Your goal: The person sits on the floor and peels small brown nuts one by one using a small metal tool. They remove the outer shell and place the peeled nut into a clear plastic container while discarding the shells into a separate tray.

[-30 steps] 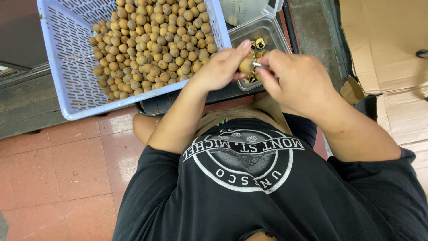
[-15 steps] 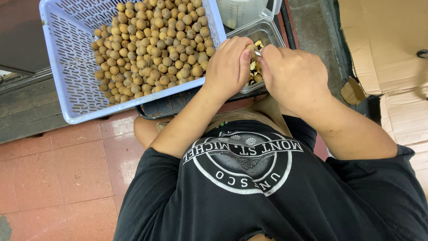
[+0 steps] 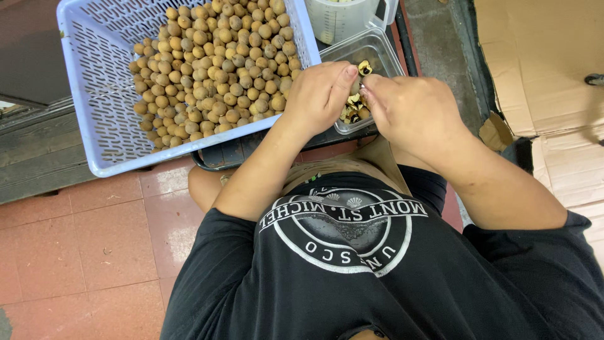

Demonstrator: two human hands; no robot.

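Observation:
My left hand (image 3: 321,94) and my right hand (image 3: 415,113) meet fingertip to fingertip over a clear plastic tub (image 3: 384,47). Between the fingertips I pinch a small round brown fruit (image 3: 355,87); the fingers hide most of it. Both hands are closed on it, the left from the left side and the right from the right. The tub below holds dark seeds and bits of peel (image 3: 355,110). Just left of my left hand stands a blue slotted basket (image 3: 94,107), with a heap of the same brown fruits (image 3: 214,69) in its right half.
A clear measuring jug (image 3: 340,19) stands behind the tub. Basket and tub rest on a dark tray (image 3: 226,154) above my knees. Red floor tiles (image 3: 82,245) lie to the left and flattened cardboard (image 3: 541,56) to the right.
My hands have drawn closer together and shifted slightly forward over the tub. The fruit, plainly visible in my left fingers a second ago, is now mostly covered.

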